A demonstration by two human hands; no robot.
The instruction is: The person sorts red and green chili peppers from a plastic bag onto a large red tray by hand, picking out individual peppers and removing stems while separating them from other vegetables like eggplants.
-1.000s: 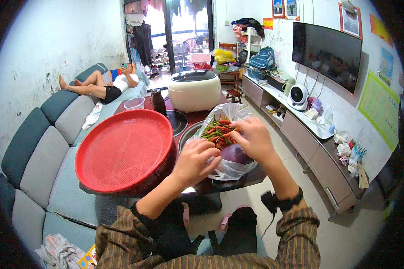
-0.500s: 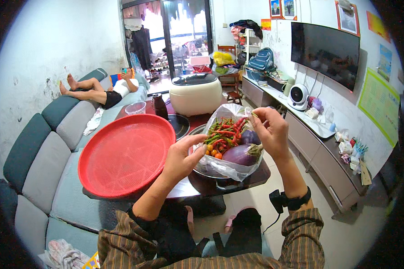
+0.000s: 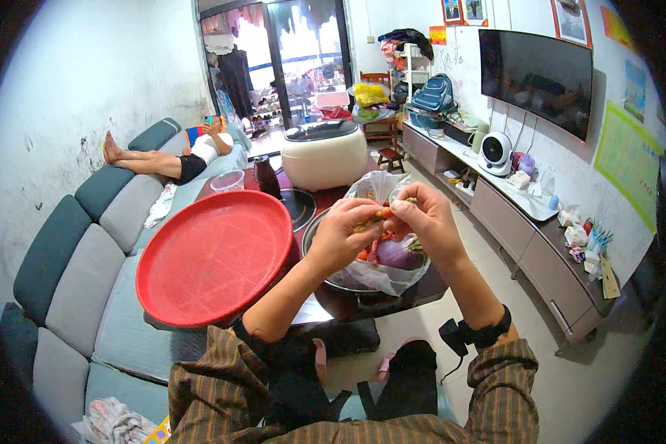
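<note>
Orange-red skin shows between my fingertips, where my left hand (image 3: 344, 233) and right hand (image 3: 431, 223) meet to pinch a small pepper (image 3: 384, 212), mostly hidden by the fingers closed around it. It is held just above an open clear plastic bag (image 3: 392, 279), which sits in a metal pan (image 3: 340, 284) near the front right corner of the dark, glossy table (image 3: 337, 305). A purple eggplant (image 3: 399, 254) lies in the bag below my right hand, with red and orange vegetables partly seen beside it.

To my left, a round red mesh basket (image 3: 214, 259) covers the table's front left corner and reaches out over the edge. Behind it stand a clear plastic cup (image 3: 228, 181) and a dark brown bottle (image 3: 266, 177), near the left edge. A cream tub (image 3: 324, 161) with a black top stands by the far edge. Along the wall, another person (image 3: 207, 148) lies on the grey-green sofa (image 3: 122, 337), a phone (image 3: 208, 120) raised in one hand.
</note>
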